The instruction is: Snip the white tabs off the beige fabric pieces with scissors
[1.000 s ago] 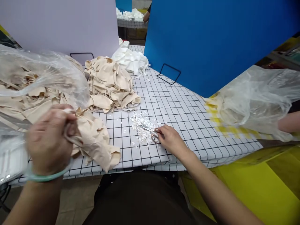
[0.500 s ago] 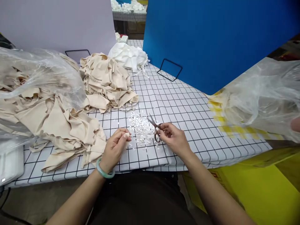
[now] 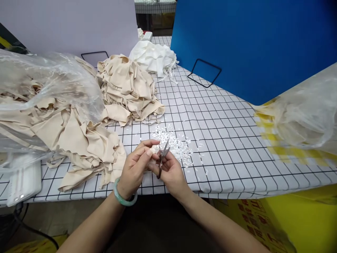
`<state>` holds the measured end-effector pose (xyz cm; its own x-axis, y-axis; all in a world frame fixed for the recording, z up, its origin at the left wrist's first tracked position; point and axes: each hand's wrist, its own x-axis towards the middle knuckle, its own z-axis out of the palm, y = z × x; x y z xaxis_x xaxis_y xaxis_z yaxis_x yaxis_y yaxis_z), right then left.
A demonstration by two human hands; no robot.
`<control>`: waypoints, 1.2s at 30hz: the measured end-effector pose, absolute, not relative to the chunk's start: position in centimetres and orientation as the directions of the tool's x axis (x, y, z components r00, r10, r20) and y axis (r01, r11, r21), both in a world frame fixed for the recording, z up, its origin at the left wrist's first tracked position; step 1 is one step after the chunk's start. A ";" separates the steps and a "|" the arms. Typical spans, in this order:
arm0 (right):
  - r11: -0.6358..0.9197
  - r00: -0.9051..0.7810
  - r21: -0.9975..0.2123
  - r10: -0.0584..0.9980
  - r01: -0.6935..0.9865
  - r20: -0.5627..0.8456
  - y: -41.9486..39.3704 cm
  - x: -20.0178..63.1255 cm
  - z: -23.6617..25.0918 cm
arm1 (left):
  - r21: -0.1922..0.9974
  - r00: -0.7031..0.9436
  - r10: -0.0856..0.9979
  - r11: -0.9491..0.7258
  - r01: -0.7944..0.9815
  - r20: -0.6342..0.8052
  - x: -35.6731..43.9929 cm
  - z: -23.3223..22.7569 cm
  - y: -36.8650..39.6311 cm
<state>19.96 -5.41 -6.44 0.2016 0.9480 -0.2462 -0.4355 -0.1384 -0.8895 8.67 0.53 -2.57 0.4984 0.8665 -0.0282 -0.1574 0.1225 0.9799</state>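
My right hand (image 3: pixel 171 174) grips small scissors (image 3: pixel 162 157), blades pointing up and away over the table's near edge. My left hand (image 3: pixel 137 165), with a green bangle on the wrist, pinches a tiny pale piece between thumb and fingertips right beside the blades. Just beyond both hands lies a scatter of small white snippets (image 3: pixel 175 143) on the black-gridded white table cover (image 3: pixel 210 123). A heap of beige fabric pieces (image 3: pixel 79 140) lies to the left of my left hand.
A clear plastic bag (image 3: pixel 44 84) covers more beige fabric at left. A second beige pile (image 3: pixel 126 88) and white cloth (image 3: pixel 154 58) sit farther back. A blue board (image 3: pixel 250 42) and a white board (image 3: pixel 68 24) stand behind. Another plastic bag (image 3: pixel 302 112) lies at right.
My left hand left the beige heap and came to the middle with a small piece. My right hand lifted the scissors off the table and brought them to the left hand.
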 end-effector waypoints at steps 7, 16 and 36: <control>-0.212 0.093 -0.964 0.969 -0.160 -0.228 -6.6 21.0 -5.6 | 0.977 0.399 0.913 0.160 -0.142 -0.091 8.7 -2.5 0.1; -0.016 0.084 -0.762 0.995 0.647 0.049 -8.8 25.6 -4.2 | 0.950 0.478 0.853 -0.293 0.110 0.208 8.5 -3.6 -1.1; 0.052 0.054 -0.761 0.992 0.647 0.114 -8.6 25.3 -3.7 | 0.915 0.542 0.790 -0.394 0.091 0.286 8.7 -3.7 -1.3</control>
<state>25.32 -8.62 -3.69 0.0542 0.9920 0.1141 0.6471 0.0522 -0.7606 8.66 -1.27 -3.65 0.5420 0.7901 0.2863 0.0908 -0.3938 0.9147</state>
